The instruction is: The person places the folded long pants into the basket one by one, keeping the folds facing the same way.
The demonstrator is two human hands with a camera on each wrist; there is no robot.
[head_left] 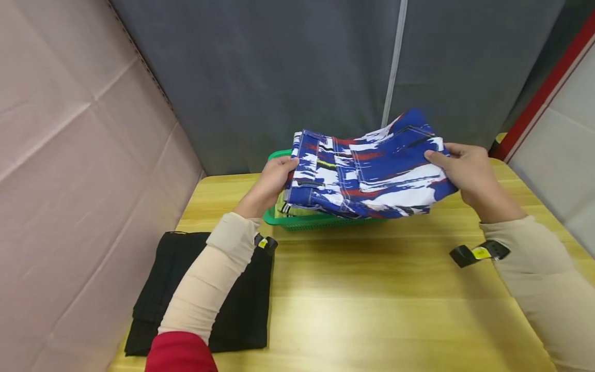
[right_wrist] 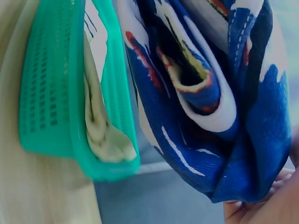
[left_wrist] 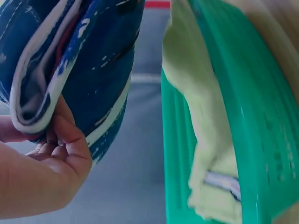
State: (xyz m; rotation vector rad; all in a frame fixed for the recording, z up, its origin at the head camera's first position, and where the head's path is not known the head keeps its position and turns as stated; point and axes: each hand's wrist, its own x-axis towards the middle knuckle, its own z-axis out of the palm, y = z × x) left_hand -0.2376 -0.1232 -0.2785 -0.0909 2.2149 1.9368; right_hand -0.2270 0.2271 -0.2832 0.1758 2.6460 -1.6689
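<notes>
Your left hand (head_left: 273, 181) pinches one end, your right hand (head_left: 467, 168) the other, blue patterned garment (head_left: 372, 170) between them, above green basket (head_left: 302, 222)

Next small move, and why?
Probably draw the blue patterned garment back over the near tabletop: the left grip and right grip hold opposite ends, the wrist views show it lifted clear of the green basket, and the tabletop seems to offer room.

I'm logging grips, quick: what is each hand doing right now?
Left hand: closed, holding one end of the patterned garment.
Right hand: closed, holding its other end.
</notes>
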